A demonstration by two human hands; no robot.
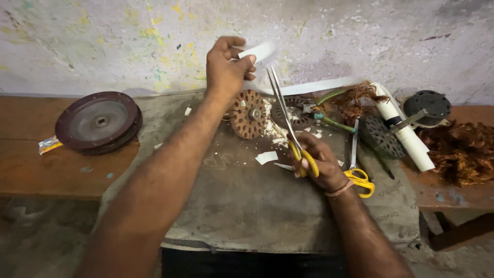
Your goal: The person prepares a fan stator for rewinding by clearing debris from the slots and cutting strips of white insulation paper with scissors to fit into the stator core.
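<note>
- Two bare hands are up over a grey cloth-covered board (247, 206) laid across a brown wooden bench (46, 170).
- The right hand (316, 162) is closed through the handles of a pair of yellow-handled steel scissors (288, 121), blades pointing up and away, just slightly parted.
- The left hand (226, 67) is raised toward the wall, thumb and fingers pinched on a small white strip of paper (257, 51) that sits just beside the scissor tips.
- Below the hands, white paper offcuts (266, 157) lie scattered on the cloth, the biggest one close to the right hand.
- Between the two hands, flat on the cloth, rests a rusty brown slotted round motor core (248, 114) with a metal hub in the middle.
- A second pair of yellow-handled scissors (357, 164) lies just to the right of the right wrist, blades pointing toward the wall.
- Further right stands a tilted white plastic tube with a black band (404, 128), beside a dark perforated disc (383, 136).
- A tangle of reddish copper wire (355, 100) sits behind it near the wall, and a bigger heap of copper wire (463, 149) lies at the far right of the bench.
- A long white paper strip (309, 86) runs along the back edge of the cloth.
- Well off to the left, a dark maroon round metal cover (99, 122) rests on the bench, with a small yellow wrapper (49, 145) at its side.
</note>
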